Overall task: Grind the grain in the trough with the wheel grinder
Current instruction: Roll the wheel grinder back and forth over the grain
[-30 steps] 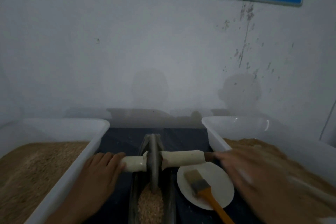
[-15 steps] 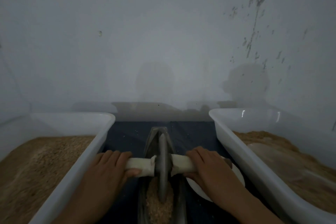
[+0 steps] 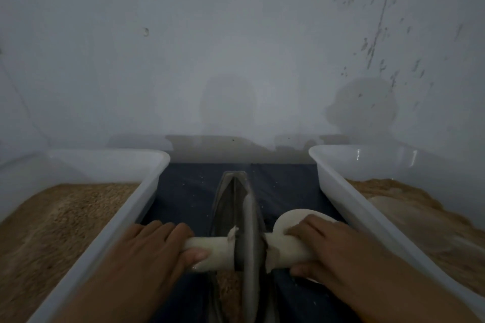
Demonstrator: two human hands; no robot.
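Gripping the white-wrapped axle (image 3: 210,253) either side of the wheel grinder (image 3: 248,249), the left hand (image 3: 154,246) and right hand (image 3: 322,246) hold it upright in the trough (image 3: 231,191), over grain (image 3: 227,294). Two white tubs (image 3: 126,212) of grain crowd both flanks on the dark mat (image 3: 183,196); a white plate (image 3: 296,215) lies half hidden under the right hand.

Your left hand (image 3: 147,246) and right hand (image 3: 322,246) each wrap a white-wrapped end of the axle handle (image 3: 210,253). The wheel grinder (image 3: 249,252) stands upright in the narrow trough (image 3: 231,191), grain (image 3: 225,294) under it. White tubs left (image 3: 126,220) and right (image 3: 349,202) hold brown grain. White plate (image 3: 294,216) sits behind your right hand on the dark bench (image 3: 183,199).
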